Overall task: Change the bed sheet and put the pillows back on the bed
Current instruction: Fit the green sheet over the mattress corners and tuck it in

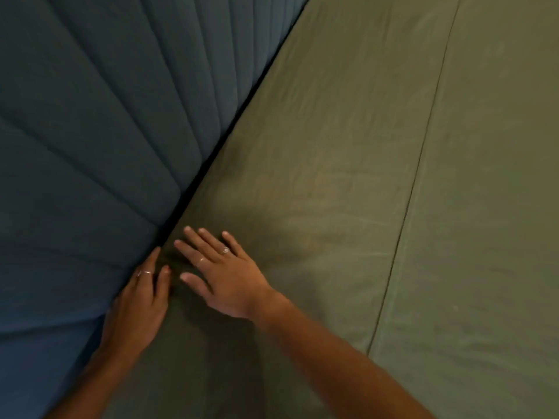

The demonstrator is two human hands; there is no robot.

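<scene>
Head view, at the head end of the bed. The olive-green bed sheet (348, 176) is spread over the mattress and reaches the dark gap (211, 164) that runs along the foot of the blue channel-padded headboard (90, 116).

The left hand (142, 297) lies along that gap, its fingers straight and pointing into the seam, with the little-finger side against the headboard padding. It grips nothing; judging by its position, it is pushing the sheet's edge down between mattress and headboard. Whether any fingertips are already inside the gap cannot be told.

The right hand (223, 276) lies flat on the sheet just beside the left hand, on the side away from the headboard, fingers spread and straight. It holds nothing either. Its likely purpose is to press the cloth taut, so that it does not ride up while the edge is tucked. Soft creases gather in the sheet between and just ahead of the two hands.

A long straight fold line (417, 176) crosses the sheet well beyond the right hand.

No pillows are in view; that part of the task appears not yet done.
</scene>
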